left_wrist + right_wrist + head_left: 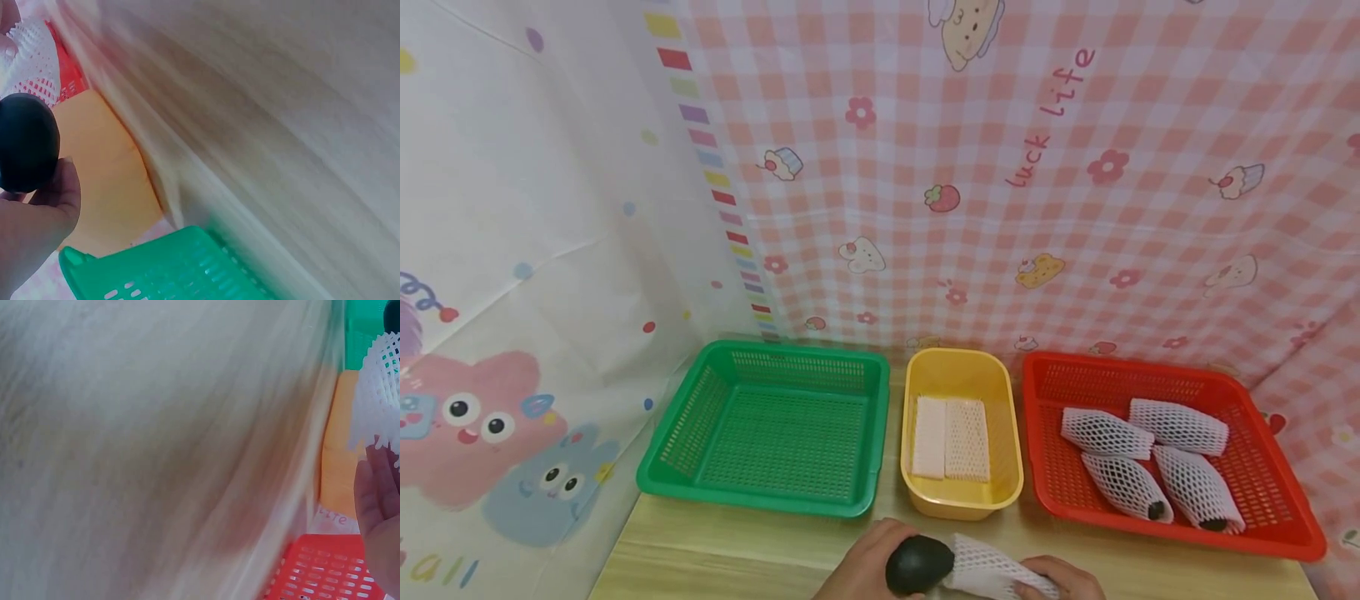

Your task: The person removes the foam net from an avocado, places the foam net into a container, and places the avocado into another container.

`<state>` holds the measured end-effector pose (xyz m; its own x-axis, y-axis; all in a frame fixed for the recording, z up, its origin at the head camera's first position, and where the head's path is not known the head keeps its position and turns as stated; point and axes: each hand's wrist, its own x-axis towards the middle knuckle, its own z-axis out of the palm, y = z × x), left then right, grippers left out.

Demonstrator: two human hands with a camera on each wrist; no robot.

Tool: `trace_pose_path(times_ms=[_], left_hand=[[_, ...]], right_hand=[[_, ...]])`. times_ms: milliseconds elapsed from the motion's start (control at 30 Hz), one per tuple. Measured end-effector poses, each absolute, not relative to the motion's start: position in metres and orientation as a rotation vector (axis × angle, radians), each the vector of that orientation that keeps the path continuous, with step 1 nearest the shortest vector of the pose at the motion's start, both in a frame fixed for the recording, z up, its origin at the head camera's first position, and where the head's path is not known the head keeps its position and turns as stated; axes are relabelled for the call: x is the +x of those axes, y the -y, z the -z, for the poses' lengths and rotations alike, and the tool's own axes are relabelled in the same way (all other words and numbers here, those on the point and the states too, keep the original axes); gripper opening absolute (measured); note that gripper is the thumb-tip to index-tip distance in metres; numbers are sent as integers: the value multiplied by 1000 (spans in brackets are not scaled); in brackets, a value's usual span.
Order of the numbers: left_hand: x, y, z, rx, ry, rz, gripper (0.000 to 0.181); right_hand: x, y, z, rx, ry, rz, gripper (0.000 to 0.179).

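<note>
My left hand (861, 568) grips a dark, smooth, egg-shaped avocado (917, 566) low in the head view, in front of the yellow bin. A white foam net sleeve (983, 570) lies against the avocado's right end, its mouth right at the fruit. At the sleeve's other end, my right hand (1070, 580) holds it with the fingers. In the left wrist view the avocado (28, 144) sits between thumb and fingers, most of its surface bare. The right wrist view shows the sleeve (376, 394) above my right fingers, cut off by the frame edge.
A green basket (760, 498) stands at the left. The yellow bin (962, 502) in the middle contains flat foam net sleeves (967, 440). At the right, a red basket (1150, 533) holds several netted avocados (1180, 425). A checked cloth (887, 167) hangs behind.
</note>
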<state>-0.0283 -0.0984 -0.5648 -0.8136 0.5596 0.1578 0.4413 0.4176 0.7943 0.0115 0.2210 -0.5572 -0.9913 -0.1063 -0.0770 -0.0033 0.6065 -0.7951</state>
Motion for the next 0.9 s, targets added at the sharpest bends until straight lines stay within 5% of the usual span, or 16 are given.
trace_pose_path(times_ms=[900], left_hand=[[-26,129,531,994,-2962,-1523,82]], right_hand=[[14,-215,515,282,-2774,1499,16]])
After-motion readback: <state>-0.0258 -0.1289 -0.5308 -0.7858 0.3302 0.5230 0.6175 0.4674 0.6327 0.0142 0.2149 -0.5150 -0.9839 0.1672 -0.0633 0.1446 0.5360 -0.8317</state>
